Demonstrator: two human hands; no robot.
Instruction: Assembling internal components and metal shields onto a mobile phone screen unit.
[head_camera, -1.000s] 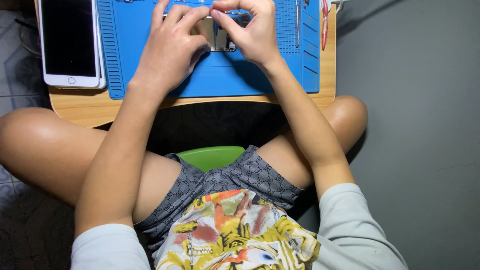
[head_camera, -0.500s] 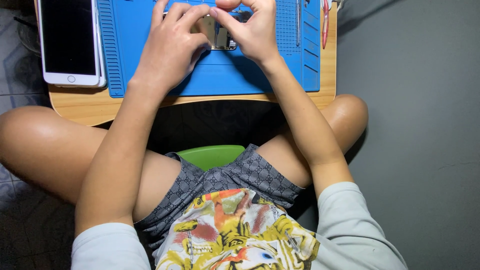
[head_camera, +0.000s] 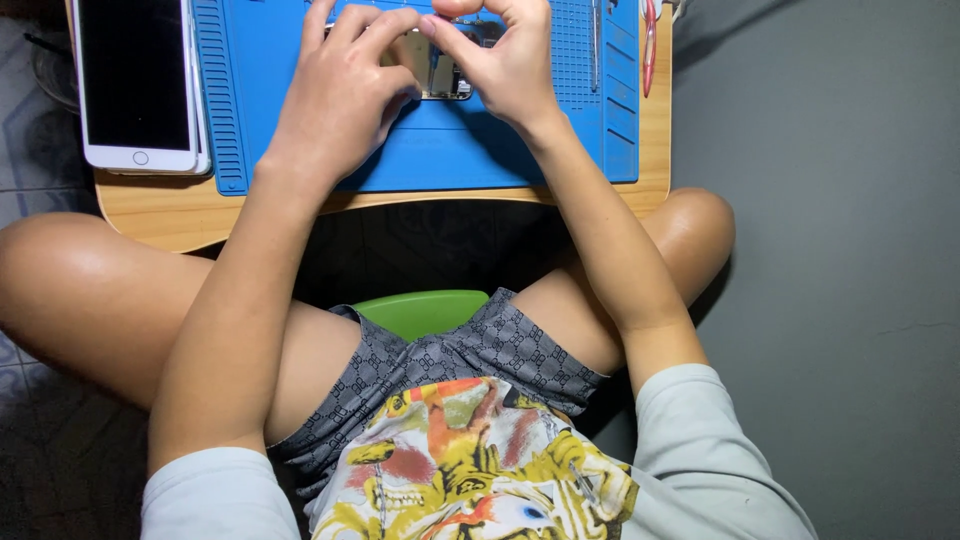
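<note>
Low light-wood table (head_camera: 400, 215) w/ rounded edge sits across the person's crossed legs. On it a blue ribbed rubber work mat (head_camera: 450, 150); left of mat, a white smartphone (head_camera: 135, 85), screen dark. Red-handled tool (head_camera: 651, 45) lies at mat's right edge. Mid-mat, small opened metal device w/ exposed parts (head_camera: 435, 70). Left hand (head_camera: 340, 100) & right hand (head_camera: 510, 65) both pinch it, fingers curled narrow, fingertips meeting over it.
</note>
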